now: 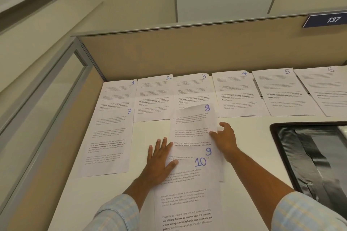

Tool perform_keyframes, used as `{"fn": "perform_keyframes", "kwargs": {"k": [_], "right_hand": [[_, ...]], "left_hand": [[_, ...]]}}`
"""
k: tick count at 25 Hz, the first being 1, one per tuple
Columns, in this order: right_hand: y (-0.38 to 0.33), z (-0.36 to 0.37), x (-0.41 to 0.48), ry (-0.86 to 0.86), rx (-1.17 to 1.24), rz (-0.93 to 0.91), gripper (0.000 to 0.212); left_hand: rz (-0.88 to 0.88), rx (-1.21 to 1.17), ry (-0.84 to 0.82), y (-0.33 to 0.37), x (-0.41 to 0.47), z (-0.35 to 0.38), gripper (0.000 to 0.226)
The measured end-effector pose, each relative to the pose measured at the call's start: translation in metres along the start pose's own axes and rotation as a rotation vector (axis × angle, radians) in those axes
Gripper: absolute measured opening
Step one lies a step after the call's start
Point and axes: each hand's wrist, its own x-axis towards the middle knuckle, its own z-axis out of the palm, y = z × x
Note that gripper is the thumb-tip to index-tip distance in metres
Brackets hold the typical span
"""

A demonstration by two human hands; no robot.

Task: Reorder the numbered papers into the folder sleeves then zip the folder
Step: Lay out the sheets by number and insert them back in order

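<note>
Printed sheets with blue handwritten numbers lie on a white desk (146, 131). Papers 1 (117, 95), 2 (154, 97), 3 (193, 90), 4 (236, 95), 5 (281, 92) and 6 (326, 90) form a row along the back. Paper 7 (108, 140) lies below paper 1. Papers 8 (193, 122), 9 (214, 157) and 10 (187, 199) overlap in a stack at the centre. My left hand (159, 161) presses flat on the left edge of paper 10. My right hand (225, 137) pinches the right edge of paper 8, which is bent upward.
An open black folder (281, 140) with shiny plastic sleeves lies at the right edge of the desk. A beige cubicle partition (169, 52) stands behind the papers, with a blue "137" sign (325, 20) at its top right. A glass panel (47, 103) borders the left.
</note>
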Motion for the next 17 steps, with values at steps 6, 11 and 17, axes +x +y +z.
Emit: {"fn": "perform_keyframes", "kwargs": {"k": [6, 11, 17], "right_hand": [[-0.021, -0.013, -0.007, 0.146, -0.325, -0.272, 0.011], [-0.052, -0.032, -0.023, 0.311, -0.254, -0.442, 0.010], [-0.104, -0.047, -0.059, 0.350, -0.097, -0.641, 0.015]], "left_hand": [[0.026, 0.078, -0.027, -0.002, 0.000, -0.001, 0.072], [0.042, 0.082, -0.025, -0.004, -0.001, 0.000, 0.072], [-0.010, -0.052, -0.042, 0.000, 0.002, -0.009, 0.072]]}}
